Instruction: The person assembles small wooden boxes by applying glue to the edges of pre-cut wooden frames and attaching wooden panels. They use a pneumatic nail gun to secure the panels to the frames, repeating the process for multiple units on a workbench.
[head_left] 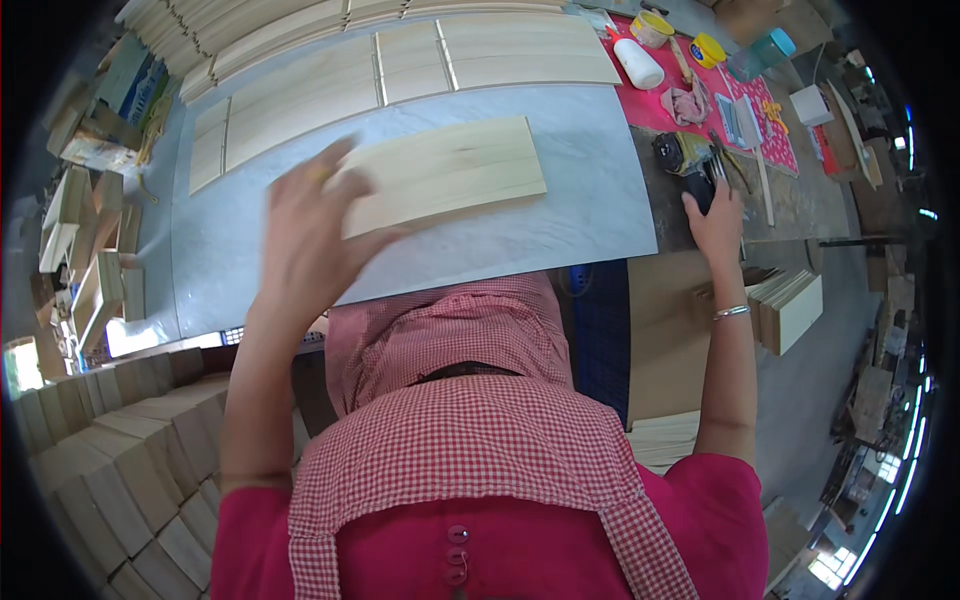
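A pale, flat wooden board [450, 175] lies on the light grey tabletop [590, 215] in front of me. My left hand [315, 220] is at the board's left end, blurred by movement, its thumb and fingers spread apart. Whether it touches the board I cannot tell. Off to the right, my right hand [718, 225] has its fingers round the black handle of a yellow-and-black power tool [680, 155] resting on the dark bench. The tool's exact kind is unclear. Pliers-like handles [738, 165] and a thin wooden stick [765, 190] lie close to that hand.
More boards [300, 120] lie along the table's far side, with stacked panels [250, 35] behind. A pink cloth [640, 95] at the back right carries a white bottle [638, 63], yellow tubs [707, 50] and a rag [687, 103]. Wood blocks [130, 470] are piled lower left.
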